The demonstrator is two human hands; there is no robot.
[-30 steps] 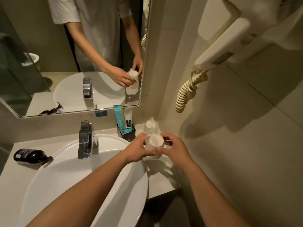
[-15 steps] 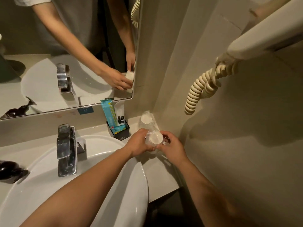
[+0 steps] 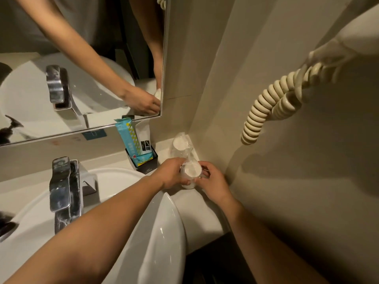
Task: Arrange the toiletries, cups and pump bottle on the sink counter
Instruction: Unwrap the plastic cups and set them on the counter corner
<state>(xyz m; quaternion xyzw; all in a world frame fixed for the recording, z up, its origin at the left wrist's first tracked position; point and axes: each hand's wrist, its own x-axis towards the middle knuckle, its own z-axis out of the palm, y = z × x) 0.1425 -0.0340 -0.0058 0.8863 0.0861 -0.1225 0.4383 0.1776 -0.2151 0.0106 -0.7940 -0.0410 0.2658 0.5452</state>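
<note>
A white cup in clear plastic wrap (image 3: 190,171) stands on the counter's right corner, gripped from both sides: my left hand (image 3: 171,174) on its left, my right hand (image 3: 213,181) on its right. A second wrapped cup (image 3: 180,143) stands just behind it, against the wall corner. A small black holder (image 3: 146,162) left of the cups carries a turquoise packet (image 3: 130,140) and a white sachet (image 3: 144,140). Only the dark tip of the pump bottle (image 3: 6,225) shows at the left edge.
The white basin (image 3: 160,232) fills the lower left, with a chrome tap (image 3: 62,191) behind it. A mirror (image 3: 82,64) hangs above. A wall hairdryer with a coiled cord (image 3: 266,111) juts out on the right. The counter (image 3: 205,218) ends just right of the basin.
The view has moved closer and to the right, pushing the pump bottle to the frame's edge. Both hands stay around the front cup, now lower and close to the rear cup.
</note>
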